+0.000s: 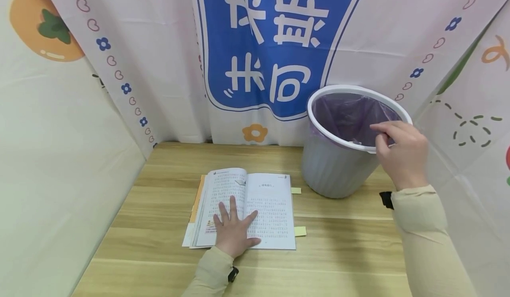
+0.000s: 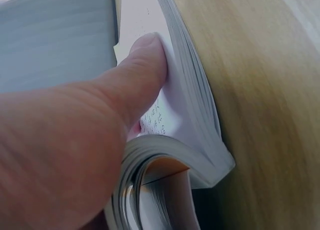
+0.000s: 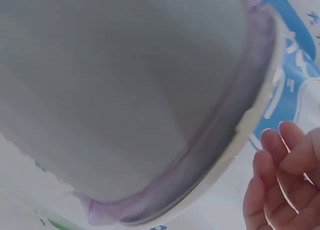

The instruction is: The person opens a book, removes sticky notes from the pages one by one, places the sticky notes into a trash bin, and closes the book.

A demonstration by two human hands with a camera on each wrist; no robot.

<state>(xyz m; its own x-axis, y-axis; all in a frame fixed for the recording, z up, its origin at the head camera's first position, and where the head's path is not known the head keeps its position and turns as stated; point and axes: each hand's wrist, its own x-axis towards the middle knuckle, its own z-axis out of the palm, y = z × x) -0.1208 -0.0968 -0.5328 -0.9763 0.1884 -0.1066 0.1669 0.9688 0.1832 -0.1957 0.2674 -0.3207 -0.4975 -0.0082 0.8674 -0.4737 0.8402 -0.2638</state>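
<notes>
An open book (image 1: 272, 208) with printed pages lies on the wooden table. Across its inner fold rests my left hand (image 1: 233, 235), fingers spread flat and thumb on the lower part of the right page. In the left wrist view the thumb (image 2: 142, 65) presses on the page beside the thick page edges. Over the near right rim of a grey trash can (image 1: 338, 173) hovers my right hand (image 1: 402, 153), its fingers loosely bent. No object shows between these fingers in the right wrist view. A purple bag (image 1: 334, 111) lines the can, and a small whitish bit lies inside.
Yellow sticky tabs (image 1: 300, 231) poke out from the book's right side. The can stands at the table's back right, close to a printed cloth curtain (image 1: 171, 67). Pale cloth (image 1: 52, 164) also hangs along the left side.
</notes>
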